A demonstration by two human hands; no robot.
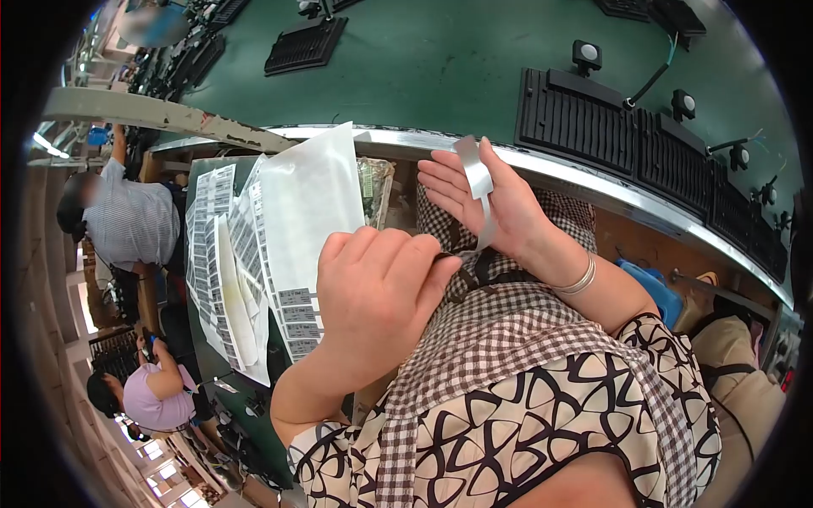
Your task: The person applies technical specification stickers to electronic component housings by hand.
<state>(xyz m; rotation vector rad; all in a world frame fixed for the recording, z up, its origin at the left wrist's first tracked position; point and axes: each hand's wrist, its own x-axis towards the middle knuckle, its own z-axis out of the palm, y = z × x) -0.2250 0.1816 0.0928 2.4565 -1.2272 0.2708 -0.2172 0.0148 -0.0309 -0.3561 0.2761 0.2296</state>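
Observation:
My left hand is closed, back of the hand up, with its thumb and forefinger pinched on the end of a shiny silver-grey strip. The strip curves from there up across the palm of my right hand, its free end standing near the thumb tip. That hand is open, palm toward me, fingers stretched out to the left. Left of my hands lie label sheets with rows of grey printed labels. A large whitish sheet with labels along its edge rises behind my left hand.
Black finned floodlights with sensor heads line the green bench beyond its metal edge. Another floodlight lies farther back. A painted metal bar crosses at left. Two people sit on the left side.

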